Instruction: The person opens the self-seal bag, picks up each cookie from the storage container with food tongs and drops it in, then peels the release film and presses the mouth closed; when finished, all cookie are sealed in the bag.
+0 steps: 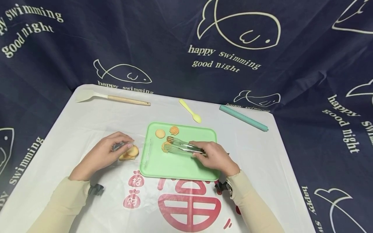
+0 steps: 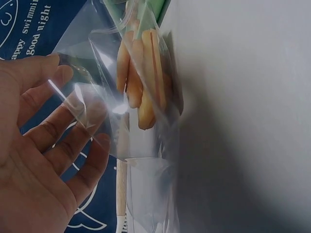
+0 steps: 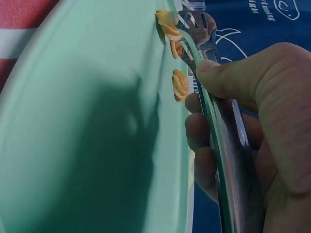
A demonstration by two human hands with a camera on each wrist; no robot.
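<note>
My left hand (image 1: pixel 106 152) pinches the edge of a clear plastic bag (image 2: pixel 146 184) between thumb and forefinger, its other fingers behind the film. Several cookies (image 2: pixel 153 73) are inside the bag, left of the green tray (image 1: pixel 201 168). In my right hand (image 1: pixel 214 155) is a pair of metal tongs (image 1: pixel 189 147), gripped along the handles, with the slotted ends over the tray. A swirled cookie (image 1: pixel 166 147) lies by the tong tips; another cookie (image 3: pixel 178 49) shows near them, though whether it is pinched is unclear. Farther back on the tray are a plain round cookie (image 1: pixel 160 133) and a swirled one (image 1: pixel 174 130).
Along the table's back edge lie a spatula with a wooden handle (image 1: pixel 128 100), a yellow spoon (image 1: pixel 190 110) and a teal stick-shaped thing (image 1: pixel 244 117). The white tablecloth (image 1: pixel 110 210) has red prints. Dark blue curtain cloth (image 1: pixel 175 38) hangs around the table.
</note>
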